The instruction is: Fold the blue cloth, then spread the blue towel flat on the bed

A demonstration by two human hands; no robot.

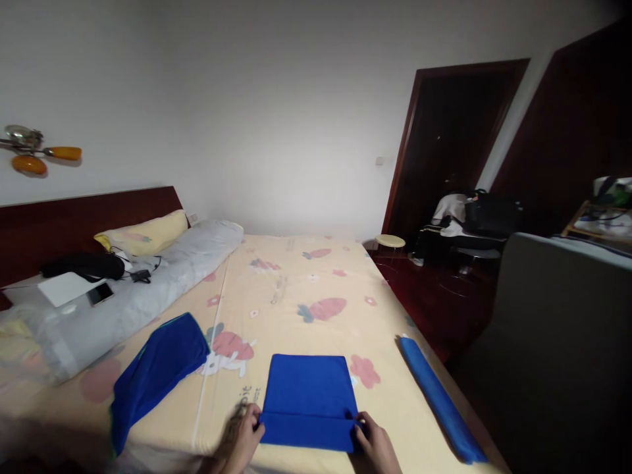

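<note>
A blue cloth [310, 387] lies flat on the bed in front of me, its near part folded over into a straight band. My left hand [247, 434] pinches the left end of that fold between thumb and fingers. At the right end, my right hand [374, 440] grips the fold in the same way. To the left, a second blue cloth [160, 368] lies loose and rumpled. Along the bed's right edge rests a long, narrow blue cloth [439, 398], rolled or folded into a strip.
The bed [286, 276] has a yellow printed sheet. A grey rolled quilt [162, 289], a pillow [143, 234], a phone [100, 293] and a white flat device [69, 288] are at the left. A round stool [390, 241] and a chair piled with clothes and a bag [494, 214] stand beyond.
</note>
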